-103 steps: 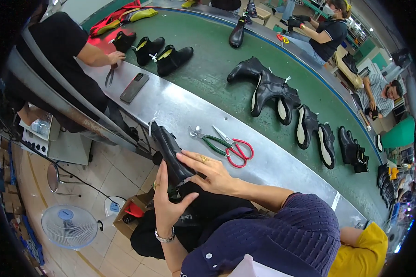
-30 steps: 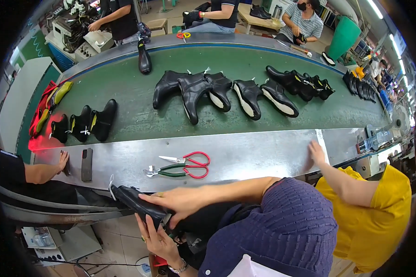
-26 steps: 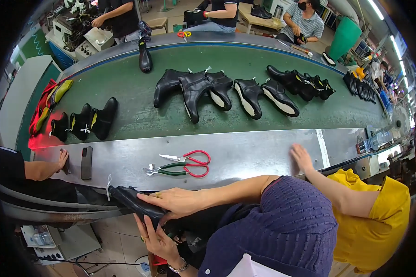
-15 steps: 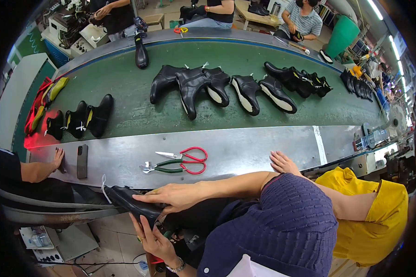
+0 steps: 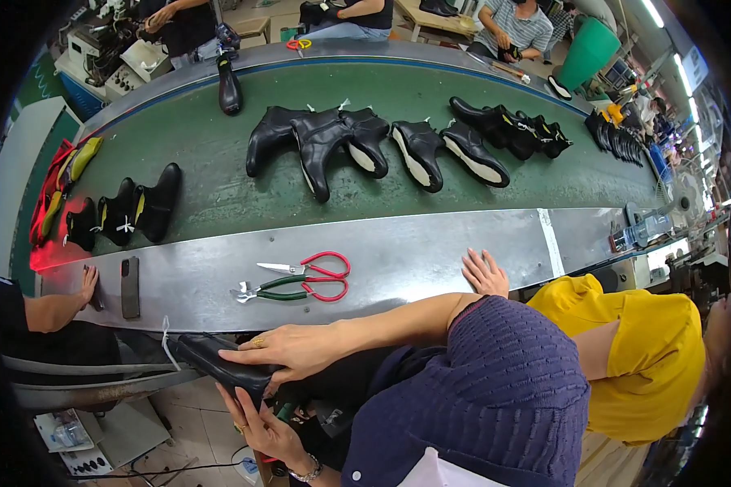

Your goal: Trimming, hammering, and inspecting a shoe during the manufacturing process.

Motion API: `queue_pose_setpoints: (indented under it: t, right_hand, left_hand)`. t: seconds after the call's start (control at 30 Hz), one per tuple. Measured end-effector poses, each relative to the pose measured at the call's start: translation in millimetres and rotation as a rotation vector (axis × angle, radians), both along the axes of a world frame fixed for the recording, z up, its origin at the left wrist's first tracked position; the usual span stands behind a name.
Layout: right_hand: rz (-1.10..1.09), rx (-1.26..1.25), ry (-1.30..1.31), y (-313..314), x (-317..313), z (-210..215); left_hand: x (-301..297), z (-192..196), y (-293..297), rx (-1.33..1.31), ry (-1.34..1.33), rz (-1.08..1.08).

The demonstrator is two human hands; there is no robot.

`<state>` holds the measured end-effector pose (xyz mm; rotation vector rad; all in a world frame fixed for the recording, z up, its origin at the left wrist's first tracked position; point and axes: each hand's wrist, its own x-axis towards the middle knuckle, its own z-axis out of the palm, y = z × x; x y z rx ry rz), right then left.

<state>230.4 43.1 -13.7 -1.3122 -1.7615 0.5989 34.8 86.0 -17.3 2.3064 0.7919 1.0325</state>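
Note:
A black leather boot (image 5: 211, 355) with a white lace at its far left end lies between my two hands, just off the near edge of the bench. My right hand (image 5: 288, 353) rests over its upper side, fingers pressed along the leather and thumb beneath. From below, my left hand (image 5: 260, 426), with a bracelet or watch at the wrist, holds the boot's near end between fingers and thumb. Part of the boot is covered by both hands. On the metal bench strip beyond lie red-handled scissors (image 5: 317, 266) and green-and-red-handled pincers (image 5: 296, 290).
Several black boots (image 5: 321, 150) stand or lie on the green belt (image 5: 227, 183). A phone (image 5: 130, 288) lies at the left, near a co-worker's hand (image 5: 85, 288). Another co-worker's hand (image 5: 486, 272) rests on the metal strip (image 5: 398, 256). People sit across the bench.
The view has shifted slightly, so the bench and its contents appear further left and higher. Both hands keep their hold on the boot, with little change in grip.

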Motion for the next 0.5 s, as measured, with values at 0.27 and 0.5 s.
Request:
queue_pose_setpoints:
  t: [0.27, 0.5]
  right_hand:
    - [-0.036, -0.058, 0.064, -18, 0, 12]
    - [-0.034, -0.18, 0.052, -41, 5, 38]
  left_hand:
    - [7, 16, -19, -0.326, -0.113, 0.085]
    - [8, 24, -37, -0.199, -0.125, 0.056]
